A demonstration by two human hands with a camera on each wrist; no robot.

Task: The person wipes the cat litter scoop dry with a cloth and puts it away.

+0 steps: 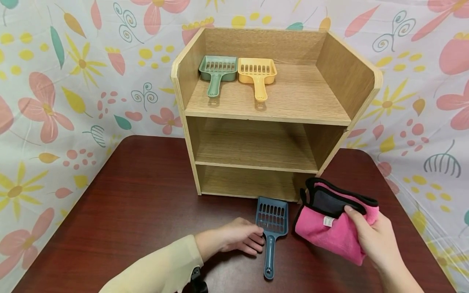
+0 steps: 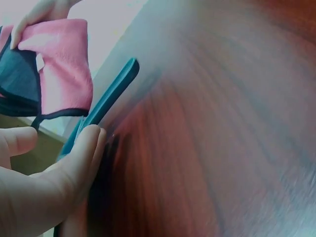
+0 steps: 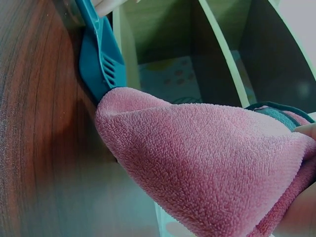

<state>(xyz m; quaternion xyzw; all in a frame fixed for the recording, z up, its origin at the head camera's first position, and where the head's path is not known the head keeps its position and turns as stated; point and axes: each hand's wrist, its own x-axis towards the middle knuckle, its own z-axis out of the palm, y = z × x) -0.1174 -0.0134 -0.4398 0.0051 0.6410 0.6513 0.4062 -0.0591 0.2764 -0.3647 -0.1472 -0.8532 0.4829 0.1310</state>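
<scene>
A blue litter scoop [image 1: 271, 228] lies on the table in front of the shelf, slotted pan towards the shelf and handle towards me. My left hand [image 1: 239, 238] is at the scoop's left side, near where pan and handle meet, its fingers loosely bent and not wrapped round it. Whether the fingertips touch the scoop I cannot tell. To the right, my right hand [image 1: 377, 240] grips a folded pink cloth [image 1: 329, 232] with black edging and a dark patch, thumb on top. In the right wrist view the cloth [image 3: 207, 158] partly covers the scoop [image 3: 103, 59].
A wooden shelf unit [image 1: 267, 116] stands at the back of the dark red-brown table [image 1: 146, 211]. On its top level sit a green litter scoop [image 1: 218, 69] and a yellow litter scoop [image 1: 257, 71], side by side. A flower-patterned sheet [image 1: 91, 81] hangs behind.
</scene>
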